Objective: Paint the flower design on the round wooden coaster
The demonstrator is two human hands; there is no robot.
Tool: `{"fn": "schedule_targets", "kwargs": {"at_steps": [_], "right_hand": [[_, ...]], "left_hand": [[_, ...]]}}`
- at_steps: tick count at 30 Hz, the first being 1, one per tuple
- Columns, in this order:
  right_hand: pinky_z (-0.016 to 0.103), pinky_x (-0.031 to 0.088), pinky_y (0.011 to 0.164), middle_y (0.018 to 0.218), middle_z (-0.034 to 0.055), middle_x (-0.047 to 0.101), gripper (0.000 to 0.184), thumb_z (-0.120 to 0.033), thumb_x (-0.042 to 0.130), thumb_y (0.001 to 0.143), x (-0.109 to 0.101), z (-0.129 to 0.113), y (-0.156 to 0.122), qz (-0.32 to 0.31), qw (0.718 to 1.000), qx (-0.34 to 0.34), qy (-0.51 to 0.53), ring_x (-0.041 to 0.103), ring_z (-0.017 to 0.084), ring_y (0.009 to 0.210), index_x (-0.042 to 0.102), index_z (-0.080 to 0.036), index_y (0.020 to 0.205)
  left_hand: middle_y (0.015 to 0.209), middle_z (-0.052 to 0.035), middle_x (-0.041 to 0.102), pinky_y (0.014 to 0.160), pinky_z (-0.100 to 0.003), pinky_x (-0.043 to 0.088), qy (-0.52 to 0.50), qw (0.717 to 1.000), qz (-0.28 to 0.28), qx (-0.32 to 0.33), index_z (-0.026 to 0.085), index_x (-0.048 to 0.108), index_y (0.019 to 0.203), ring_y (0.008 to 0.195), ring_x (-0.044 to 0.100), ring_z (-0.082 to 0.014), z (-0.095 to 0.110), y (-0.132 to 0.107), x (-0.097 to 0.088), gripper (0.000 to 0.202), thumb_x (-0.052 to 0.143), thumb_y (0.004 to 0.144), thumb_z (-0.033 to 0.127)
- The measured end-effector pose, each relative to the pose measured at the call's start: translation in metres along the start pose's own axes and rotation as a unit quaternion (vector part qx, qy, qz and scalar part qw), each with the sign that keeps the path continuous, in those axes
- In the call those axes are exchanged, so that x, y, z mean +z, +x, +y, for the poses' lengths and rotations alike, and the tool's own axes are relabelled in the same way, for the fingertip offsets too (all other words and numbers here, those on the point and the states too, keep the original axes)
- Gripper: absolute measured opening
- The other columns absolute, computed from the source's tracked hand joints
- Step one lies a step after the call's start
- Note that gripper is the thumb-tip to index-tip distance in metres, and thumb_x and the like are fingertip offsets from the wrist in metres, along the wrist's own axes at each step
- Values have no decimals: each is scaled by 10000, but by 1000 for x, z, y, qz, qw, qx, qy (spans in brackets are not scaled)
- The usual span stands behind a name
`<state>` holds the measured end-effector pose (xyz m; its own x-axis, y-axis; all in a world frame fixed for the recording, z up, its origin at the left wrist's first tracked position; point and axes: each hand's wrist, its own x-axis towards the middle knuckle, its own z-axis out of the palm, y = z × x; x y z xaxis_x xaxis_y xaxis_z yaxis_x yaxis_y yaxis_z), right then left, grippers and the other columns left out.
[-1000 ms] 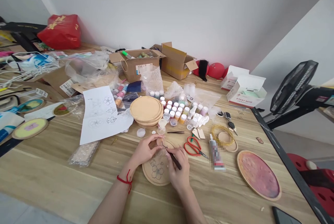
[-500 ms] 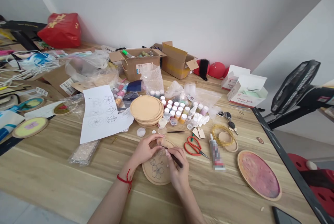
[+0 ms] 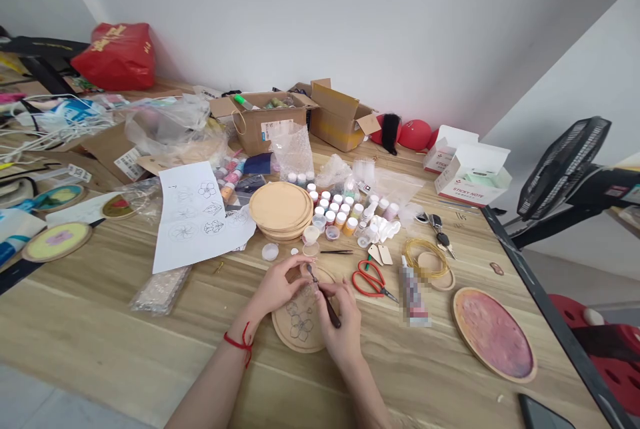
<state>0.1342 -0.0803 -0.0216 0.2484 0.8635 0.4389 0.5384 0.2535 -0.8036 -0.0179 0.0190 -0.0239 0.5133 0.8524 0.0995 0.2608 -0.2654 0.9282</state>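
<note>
A round wooden disc (image 3: 299, 329) with flower outlines drawn on it lies on the table in front of me. My left hand (image 3: 278, 286), a red string at its wrist, curls its fingers round a small clear cup at the disc's far edge. My right hand (image 3: 341, 324) pinches a thin dark-handled tool (image 3: 323, 295) like a pen, its metal tip at the cup by my left fingers.
Red scissors (image 3: 369, 280), a glue tube (image 3: 413, 292), a gold wire coil (image 3: 425, 257), tweezers (image 3: 336, 253) and many small paint jars (image 3: 341, 209) lie beyond. A pink-filled oval tray (image 3: 494, 333) lies right, a sketch sheet (image 3: 196, 219) left, stacked wooden discs (image 3: 280, 210) and cardboard boxes (image 3: 270, 119) behind.
My right hand has swung the tool so that its tip reaches up to the cup in my left fingers. The left hand has stayed at the disc's far edge.
</note>
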Motion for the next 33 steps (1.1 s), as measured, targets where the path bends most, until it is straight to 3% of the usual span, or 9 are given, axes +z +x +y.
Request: {"fn": "schedule_targets", "kwargs": {"at_steps": [3, 7, 13, 18, 20, 23, 26, 29, 33], "right_hand": [[535, 401, 1078, 784, 11, 685, 96, -216, 576, 922, -1, -3, 2, -8, 1000, -14, 24, 647, 184, 765, 652, -235, 868], [561, 384, 1086, 819, 29, 672, 128, -216, 571, 921, -4, -4, 3, 16, 1000, -16, 8, 637, 194, 787, 694, -240, 898], [546, 362, 1111, 787, 20, 628, 247, -215, 512, 958, -7, 0, 2, -14, 1000, -19, 12, 627, 184, 790, 673, -235, 772], [548, 378, 1102, 858, 39, 685, 205, -255, 535, 956, -6, 2, 3, 2, 999, -25, -20, 656, 210, 849, 710, -265, 1063], [527, 403, 1089, 905, 45, 718, 210, -266, 556, 946, -5, 2, 4, -3, 1000, -25, -5, 675, 213, 873, 703, -263, 1095], [509, 409, 1080, 819, 22, 719, 147, -257, 570, 940, -5, 3, 5, 6, 1000, -15, 24, 678, 190, 791, 704, -236, 884], [509, 431, 1039, 684, -2, 658, 230, -260, 580, 941, -6, 5, 6, 39, 999, -12, 18, 631, 171, 672, 642, -224, 722], [482, 487, 947, 721, 19, 661, 158, -283, 612, 929, -7, 7, 5, 54, 998, -25, -9, 621, 190, 709, 677, -229, 796], [370, 553, 771, 860, 62, 685, 114, -316, 660, 904, -7, 8, 5, 26, 999, -19, 10, 645, 207, 810, 725, -241, 959]], "left_hand": [[1279, -73, 678, 1064, -420, 478, 1, 1000, 1, -1, 239, 626, 1225, 1194, 628, -233, 0, 0, 0, 411, 640, 819, 176], [1279, -72, 679, 1072, -434, 471, 11, 1000, 3, 12, 243, 638, 1206, 1203, 622, -245, -1, 0, 0, 375, 643, 832, 208], [1272, -72, 683, 1061, -418, 478, 9, 1000, 0, 4, 243, 635, 1217, 1190, 630, -243, 1, 1, 1, 400, 671, 819, 213], [1275, -78, 681, 1062, -427, 476, 13, 1000, 3, 12, 241, 636, 1210, 1195, 627, -248, 3, 0, 1, 357, 650, 854, 265], [1254, -80, 689, 1049, -427, 483, 12, 1000, 1, 9, 237, 629, 1215, 1176, 636, -245, 2, 0, 0, 366, 645, 850, 243], [1229, -67, 698, 1035, -417, 489, 15, 1000, 6, 4, 238, 626, 1192, 1161, 641, -240, 1, 0, 0, 378, 656, 818, 190], [1217, -61, 700, 1035, -418, 483, 27, 999, 18, 4, 240, 625, 1166, 1159, 638, -243, 1, -1, 1, 368, 677, 804, 194], [1233, -69, 691, 1039, -423, 477, 31, 999, 19, 17, 236, 621, 1166, 1168, 632, -244, 2, -1, 1, 347, 673, 823, 219], [1237, -70, 677, 1038, -416, 471, 41, 998, 32, 41, 233, 629, 1141, 1177, 616, -234, 2, 0, 1, 307, 658, 837, 199]]}}
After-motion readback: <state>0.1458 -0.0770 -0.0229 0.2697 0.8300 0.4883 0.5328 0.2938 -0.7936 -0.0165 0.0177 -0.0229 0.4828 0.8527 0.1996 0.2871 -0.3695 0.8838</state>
